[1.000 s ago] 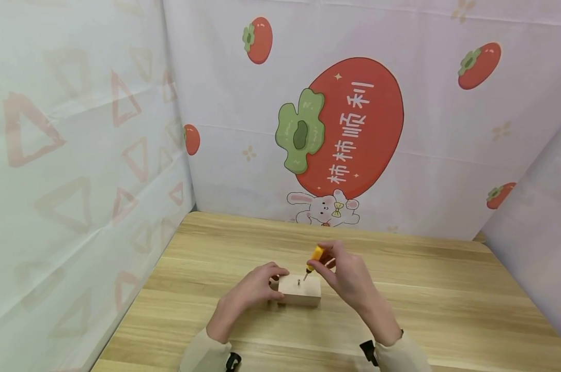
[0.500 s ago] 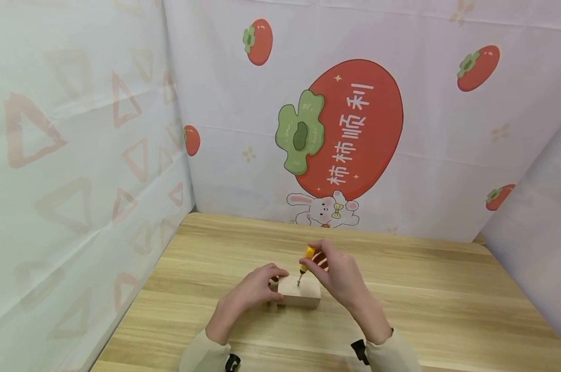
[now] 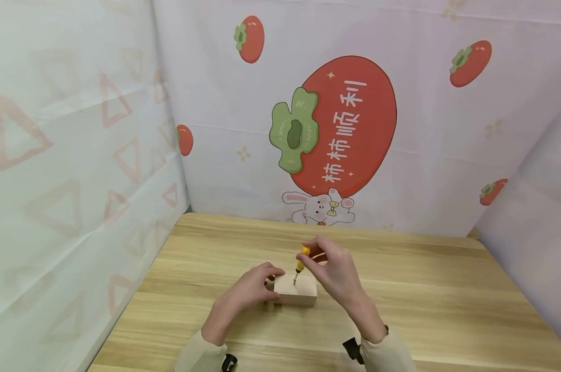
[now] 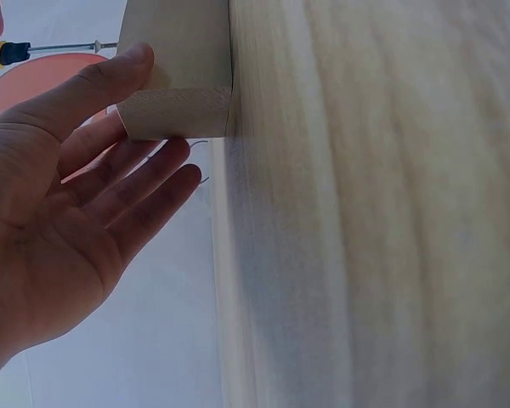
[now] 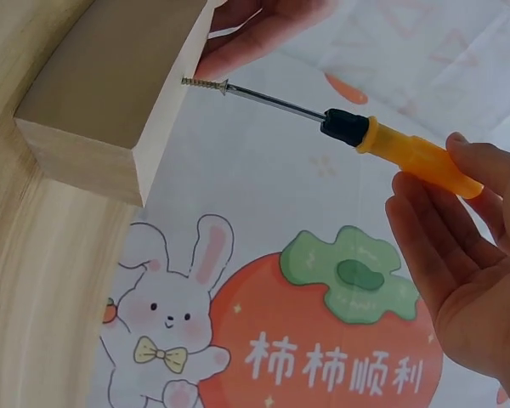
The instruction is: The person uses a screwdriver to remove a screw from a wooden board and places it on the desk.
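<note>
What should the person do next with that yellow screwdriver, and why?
Probably give the screwdriver a small turn with the right hand, pressing gently. Its tip meets the head of the screw, whose thread sticks up out of the wooden block, and the left hand holds the block at one end.

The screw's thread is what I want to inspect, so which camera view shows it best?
The right wrist view: it shows the screw close up and side-on, thread and head visible between the wooden block and the screwdriver. The left wrist view shows it small, its thread unclear; the head view shows only a tiny dark mark.
</note>
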Motion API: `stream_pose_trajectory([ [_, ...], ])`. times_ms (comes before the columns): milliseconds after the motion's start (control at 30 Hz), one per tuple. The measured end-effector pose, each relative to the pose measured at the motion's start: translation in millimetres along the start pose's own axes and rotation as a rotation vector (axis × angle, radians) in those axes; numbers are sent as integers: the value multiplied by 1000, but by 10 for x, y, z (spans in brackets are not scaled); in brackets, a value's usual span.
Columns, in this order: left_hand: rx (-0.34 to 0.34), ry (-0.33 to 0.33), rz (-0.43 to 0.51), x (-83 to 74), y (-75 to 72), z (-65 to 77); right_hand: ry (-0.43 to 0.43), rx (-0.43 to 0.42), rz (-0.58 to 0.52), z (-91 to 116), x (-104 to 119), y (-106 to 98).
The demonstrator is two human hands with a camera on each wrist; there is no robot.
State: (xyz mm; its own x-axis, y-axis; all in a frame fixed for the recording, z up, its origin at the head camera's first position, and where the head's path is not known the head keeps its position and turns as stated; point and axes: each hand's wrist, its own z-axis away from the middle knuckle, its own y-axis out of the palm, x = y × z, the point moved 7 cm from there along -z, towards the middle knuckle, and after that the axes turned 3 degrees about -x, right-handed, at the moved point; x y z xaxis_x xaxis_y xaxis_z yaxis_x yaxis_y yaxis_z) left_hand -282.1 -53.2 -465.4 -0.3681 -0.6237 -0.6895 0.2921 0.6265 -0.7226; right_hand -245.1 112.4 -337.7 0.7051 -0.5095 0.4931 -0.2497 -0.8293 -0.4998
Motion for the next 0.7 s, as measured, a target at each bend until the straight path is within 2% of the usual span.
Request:
stream_pose_trajectory([
  [267, -2, 4, -14, -19, -22, 5, 48, -32, -14, -9, 15, 45],
  [367, 1, 2, -23, -22, -20, 6, 40, -31, -6, -7, 50, 69],
  [533, 5, -4, -28, -28, -21, 17, -3, -3, 0, -8, 133, 103],
  [700, 8, 0, -26, -51, -32, 31, 11, 38, 3, 2, 161, 115],
])
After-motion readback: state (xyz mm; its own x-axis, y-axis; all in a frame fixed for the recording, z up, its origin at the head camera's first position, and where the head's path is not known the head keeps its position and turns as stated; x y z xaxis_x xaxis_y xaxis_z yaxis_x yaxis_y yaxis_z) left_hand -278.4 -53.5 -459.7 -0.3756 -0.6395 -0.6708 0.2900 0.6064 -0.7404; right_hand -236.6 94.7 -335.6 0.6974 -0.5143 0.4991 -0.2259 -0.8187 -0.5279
